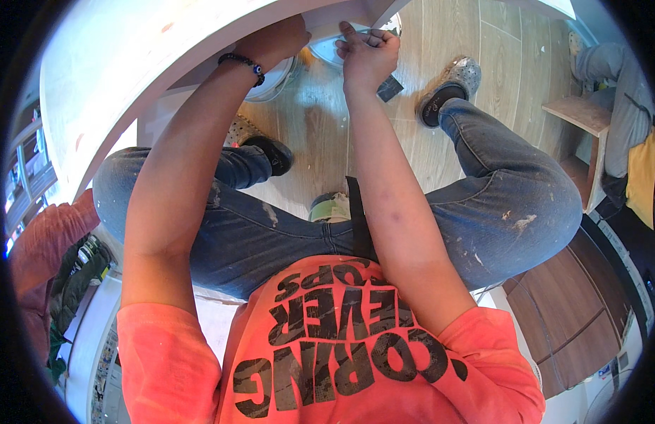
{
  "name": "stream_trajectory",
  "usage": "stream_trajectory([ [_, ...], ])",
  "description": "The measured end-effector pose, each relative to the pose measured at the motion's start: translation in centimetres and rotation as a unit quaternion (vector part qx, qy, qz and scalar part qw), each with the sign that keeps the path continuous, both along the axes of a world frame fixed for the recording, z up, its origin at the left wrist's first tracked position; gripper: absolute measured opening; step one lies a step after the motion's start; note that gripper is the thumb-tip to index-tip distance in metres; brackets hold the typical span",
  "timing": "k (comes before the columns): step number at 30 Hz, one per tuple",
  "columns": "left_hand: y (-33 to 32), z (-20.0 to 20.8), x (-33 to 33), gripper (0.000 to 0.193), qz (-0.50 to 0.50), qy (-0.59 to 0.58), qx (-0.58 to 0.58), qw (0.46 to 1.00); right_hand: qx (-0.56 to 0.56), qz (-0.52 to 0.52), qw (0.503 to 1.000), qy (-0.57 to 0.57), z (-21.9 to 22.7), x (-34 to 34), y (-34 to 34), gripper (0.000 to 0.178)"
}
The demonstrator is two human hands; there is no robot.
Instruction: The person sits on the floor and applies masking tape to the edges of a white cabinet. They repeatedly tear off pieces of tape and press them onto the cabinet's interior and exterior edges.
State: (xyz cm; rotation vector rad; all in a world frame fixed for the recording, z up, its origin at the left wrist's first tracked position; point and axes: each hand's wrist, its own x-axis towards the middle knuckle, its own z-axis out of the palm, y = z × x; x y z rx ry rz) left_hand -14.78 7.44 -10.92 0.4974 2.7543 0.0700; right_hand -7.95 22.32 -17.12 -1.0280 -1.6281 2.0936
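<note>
My left hand (273,41), with a dark bead bracelet (244,62) at the wrist, reaches in beneath the curved edge of a white panel (130,92). Its fingers are hidden. To its right, my right hand (370,60) is raised palm-up near the underside of the panel. Its fingers curl loosely and the thumb stands apart; I see nothing held in it. Below the hands are a round white bucket (276,81) and a second round white container (326,51), partly covered. A small dark square piece (390,89) lies beside my right wrist.
Wood-look floor (440,28) spreads under my spread legs. A green tub (329,208) stands between them. At the right, a wooden step stool (585,116) is near a person in grey trousers (617,78). A brown panelled surface (561,311) lies at lower right.
</note>
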Motion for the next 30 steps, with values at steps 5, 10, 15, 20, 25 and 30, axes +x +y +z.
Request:
stream_trajectory([
  [5,-0.4,-0.3,-0.1,0.046,-0.013,0.008,0.0,1.0,0.05,0.0,0.999,-0.011,-0.1,0.3,-0.6,0.058],
  [10,-0.3,-0.3,-0.1,0.046,-0.006,0.003,-0.002,1.0,0.125,0.008,0.991,-0.042,-1.0,0.4,-0.8,0.064],
  [15,-0.1,0.0,-0.1,0.047,-0.004,-0.012,0.001,1.0,0.155,0.017,0.986,-0.056,-1.4,0.4,-0.8,0.067],
  [20,-0.7,-0.7,-0.3,0.049,-0.018,0.008,0.007,1.0,0.201,0.031,0.979,-0.02,-1.9,0.4,-0.9,0.069],
  [25,-1.6,-0.9,-0.9,0.056,-0.021,-0.04,0.039,0.998,0.217,0.036,0.975,-0.033,-1.6,0.3,-0.7,0.07],
  [30,-2.4,-0.5,-0.5,0.059,-0.017,-0.063,0.036,0.997,0.213,0.03,0.976,-0.035,-1.8,0.2,-0.8,0.07],
])
